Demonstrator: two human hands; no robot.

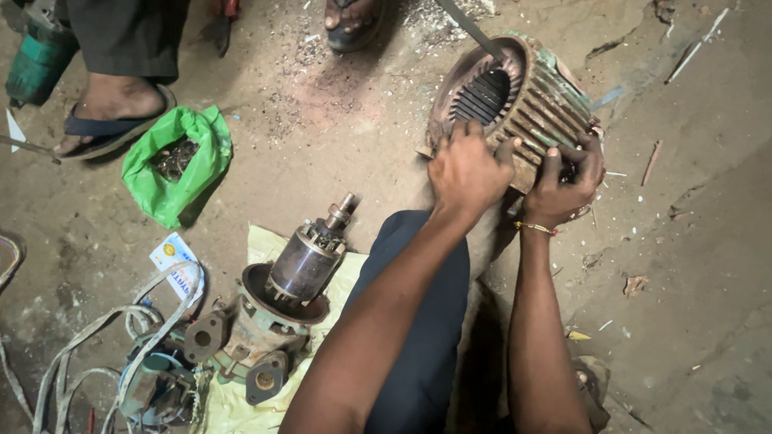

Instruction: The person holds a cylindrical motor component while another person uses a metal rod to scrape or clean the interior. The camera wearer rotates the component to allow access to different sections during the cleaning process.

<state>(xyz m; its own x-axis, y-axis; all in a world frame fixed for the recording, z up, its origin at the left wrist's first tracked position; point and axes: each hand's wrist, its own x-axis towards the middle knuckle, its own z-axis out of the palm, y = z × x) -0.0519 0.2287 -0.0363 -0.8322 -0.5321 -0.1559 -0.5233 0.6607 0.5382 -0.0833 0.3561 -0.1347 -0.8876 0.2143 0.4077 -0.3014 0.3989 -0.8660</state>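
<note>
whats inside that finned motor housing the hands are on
Inside the finned motor housing, dark lengthwise slots line the bore, and a thin metal rod reaches in from above. Left hand and right hand cover its near rim; the far end is hidden.

Both hands rest on a ribbed motor housing [515, 100] lying on the dirt floor [338, 137]. The left hand [466, 173] presses its rim; the right hand [563, 181] grips its fins. A rotor [310, 257] stands left of the left hand.
</note>
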